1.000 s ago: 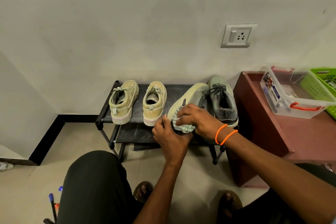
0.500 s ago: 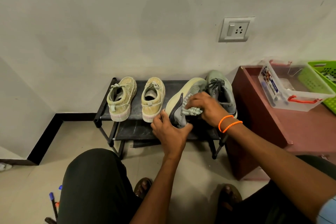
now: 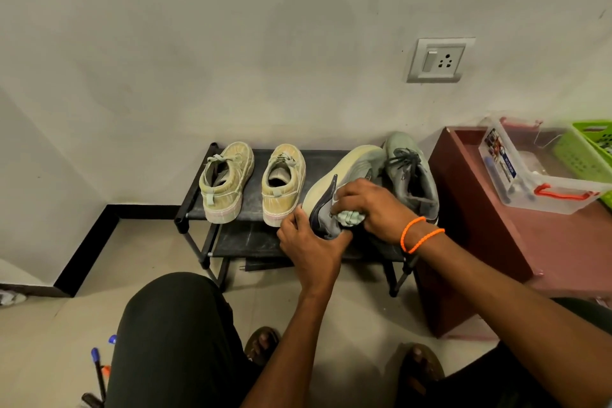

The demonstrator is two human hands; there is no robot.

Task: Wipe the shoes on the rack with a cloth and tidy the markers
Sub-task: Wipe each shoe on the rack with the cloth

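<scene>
Grey shoe [image 3: 326, 209] tilts on the rack [image 3: 331, 159]; light but floppy, so your left hand [image 3: 308, 248] grips its heel while your right hand [image 3: 374, 205] bunches the soft cloth [image 3: 349, 218] against it.

No legible text anywhere. Clear plastic storage box [image 3: 543, 189] on the maroon cabinet [image 3: 470, 209] carries a printed label [image 3: 498, 156] with coloured graphics and a dark strip of lettering, too small and blurred to read.

Open floor [image 3: 139, 258] lies at nine o'clock of the rack [image 3: 195, 205]; the maroon cabinet [image 3: 473, 225] blocks three o'clock.
</scene>
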